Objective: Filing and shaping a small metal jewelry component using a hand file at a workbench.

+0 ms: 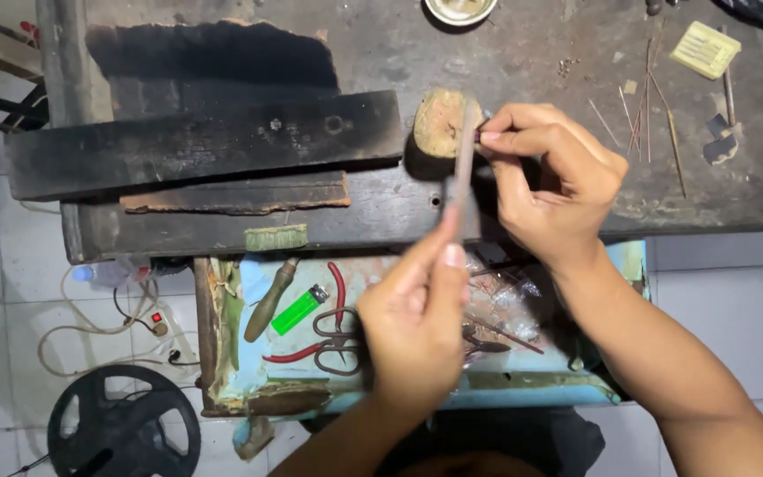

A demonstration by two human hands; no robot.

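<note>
My left hand (417, 314) grips the near end of a thin grey file (463, 168), which runs up across a small round wooden block (439, 121) on the dark workbench (523, 53). My right hand (549, 181) pinches something tiny at the file's far end, beside the block; the pinched item is too small to make out. Both hands hover over the bench's front edge, above an open light-blue drawer (249, 371).
The drawer holds a green lighter (298, 310), red-handled pliers (333, 305), scissors (337, 353) and a wooden-handled tool (269, 300). A black plank (205, 141) lies left on the bench. Thin rods (642, 115) and a yellow pad (705, 49) lie right. A black wheel (125, 428) rests on the tiled floor.
</note>
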